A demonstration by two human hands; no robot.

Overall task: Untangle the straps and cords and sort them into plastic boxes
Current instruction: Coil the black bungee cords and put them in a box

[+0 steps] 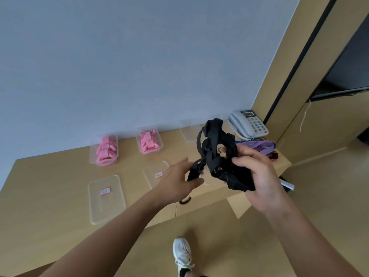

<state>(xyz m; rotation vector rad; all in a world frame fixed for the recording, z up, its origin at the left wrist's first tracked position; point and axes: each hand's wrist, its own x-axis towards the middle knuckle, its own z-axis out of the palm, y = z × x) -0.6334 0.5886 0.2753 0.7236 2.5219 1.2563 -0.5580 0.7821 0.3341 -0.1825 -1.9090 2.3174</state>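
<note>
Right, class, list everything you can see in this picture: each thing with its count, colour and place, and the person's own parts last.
Tangled black webbing straps: one bundle, black, held above the desk.
Clear plastic boxes of pink straps: two, back of desk by the wall.
Empty clear plastic box: one, back of desk, partly behind the bundle.
Flat clear plastic lids with labels: two, front of desk.
Purple straps: one pile, purple, right end of desk.
White desk telephone: one, back right corner.
Wooden desk: one, tan.
White shoe: one, on the floor.
Left hand: pinching a strap end.
Right hand: grip closed on the bundle.
</note>
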